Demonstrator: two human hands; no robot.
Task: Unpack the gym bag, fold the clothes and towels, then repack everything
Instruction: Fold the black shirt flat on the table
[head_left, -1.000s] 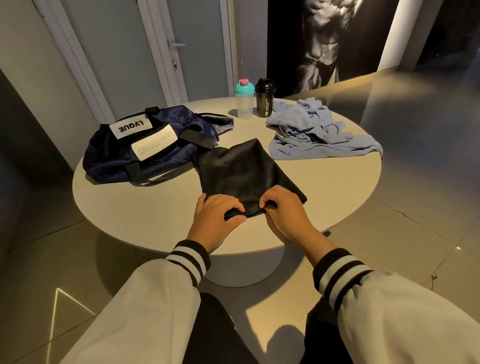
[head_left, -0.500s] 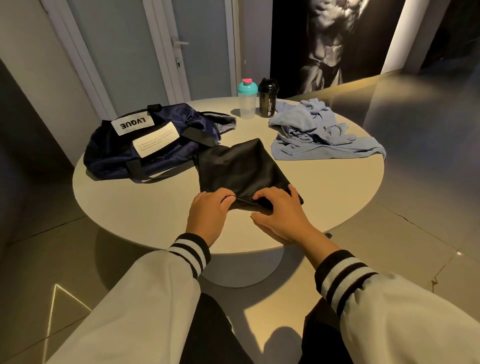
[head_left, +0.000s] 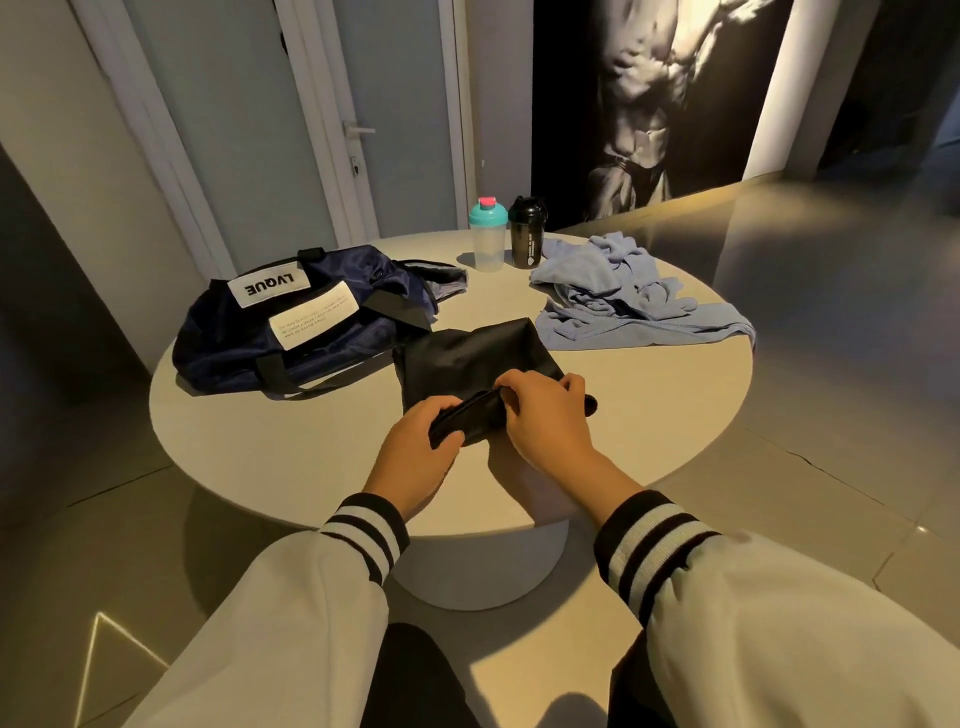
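A black garment (head_left: 467, 358) lies in the middle of the round table (head_left: 270, 452), its near end rolled up. My left hand (head_left: 415, 452) grips the left part of that roll. My right hand (head_left: 545, 415) curls over the right part of the roll from above. The navy gym bag (head_left: 291, 327) with white labels lies slumped and open on the table's left. A crumpled light blue towel and clothes (head_left: 618, 296) sit at the table's right.
A clear shaker bottle with a teal lid (head_left: 488, 234) and a black shaker bottle (head_left: 525, 240) stand at the table's far edge. A door (head_left: 322, 130) and a wall poster lie behind. Tiled floor surrounds the table.
Both hands have rolled the near end of the black garment away from me, so the roll is thicker and further up the cloth. The right hand moved over its top.
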